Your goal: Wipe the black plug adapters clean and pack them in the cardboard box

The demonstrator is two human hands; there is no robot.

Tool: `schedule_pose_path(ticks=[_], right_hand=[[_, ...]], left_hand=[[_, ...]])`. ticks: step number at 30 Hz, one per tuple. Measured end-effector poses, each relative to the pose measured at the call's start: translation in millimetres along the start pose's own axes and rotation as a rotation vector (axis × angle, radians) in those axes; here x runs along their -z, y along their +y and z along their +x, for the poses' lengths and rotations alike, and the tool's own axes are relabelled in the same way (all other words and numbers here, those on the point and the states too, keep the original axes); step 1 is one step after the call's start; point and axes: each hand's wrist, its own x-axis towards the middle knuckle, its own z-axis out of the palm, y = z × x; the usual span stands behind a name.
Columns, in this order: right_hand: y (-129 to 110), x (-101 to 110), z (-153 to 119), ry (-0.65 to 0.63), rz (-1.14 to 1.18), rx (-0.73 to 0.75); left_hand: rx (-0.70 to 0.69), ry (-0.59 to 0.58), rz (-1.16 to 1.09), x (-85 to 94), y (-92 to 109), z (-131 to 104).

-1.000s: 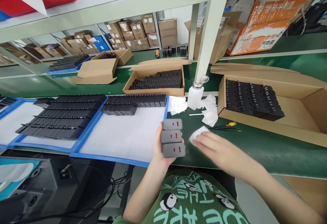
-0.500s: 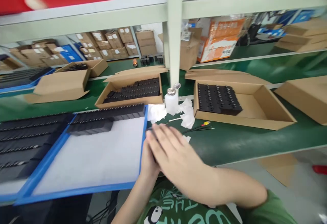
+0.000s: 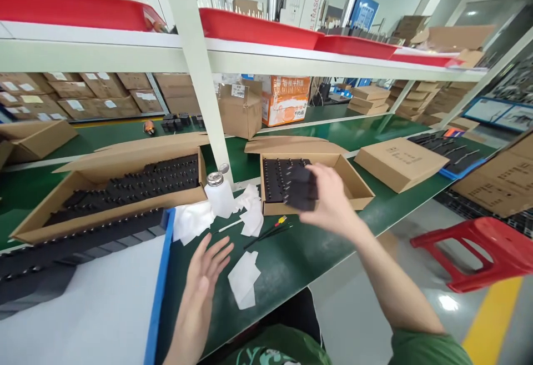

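Since a second ago the stack of chargers (image 3: pixel 300 188) has passed from our left hand (image 3: pixel 202 280) to our right hand (image 3: pixel 328 201), and our view has swung right along the green worktop (image 3: pixel 316 248).

Left to right now:
- blue-edged tray (image 3: pixel 160 287) with a white liner at far left, rows of dark chargers along its back edge.
- long cardboard box (image 3: pixel 112 193) behind it, filled with rows of dark chargers.
- our left hand is empty, fingers spread, palm up, above the worktop just right of the tray edge. Whether it touches the surface, we cannot tell.
- white wipe (image 3: pixel 244 279) lies flat on the worktop just beside that hand.
- more crumpled wipes (image 3: pixel 194 220) around a white dispenser bottle (image 3: pixel 220 194) with a metal cap, next to the shelf post (image 3: pixel 200 76).
- thin tools with a yellow and red tip (image 3: pixel 270 229) lie between the wipes and the open box.
- our right hand grips the dark charger stack, held up over the open cardboard box (image 3: pixel 353 184), which is part filled with chargers on its left side.
- closed carton (image 3: pixel 400 162) further right; red stool (image 3: pixel 478 248) on the floor.
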Motion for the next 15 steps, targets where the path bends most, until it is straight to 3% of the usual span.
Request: schedule_pose_path(ticks=[3, 6, 9, 15], right_hand=[[95, 24, 38, -0.006, 0.022, -0.146], [166, 23, 68, -0.073, 0.083, -0.303], [205, 6, 86, -0.173, 0.187, -0.407], [248, -25, 92, -0.364, 0.376, -0.522]], left_hand=[[0.025, 0.063, 0.0, 16.4, 4, 1], [0.012, 0.153, -0.023, 34.5, 3, 6], [0.005, 0.23, -0.06, 46.5, 0, 12], [0.023, 0.302, -0.08, 49.9, -1, 15]])
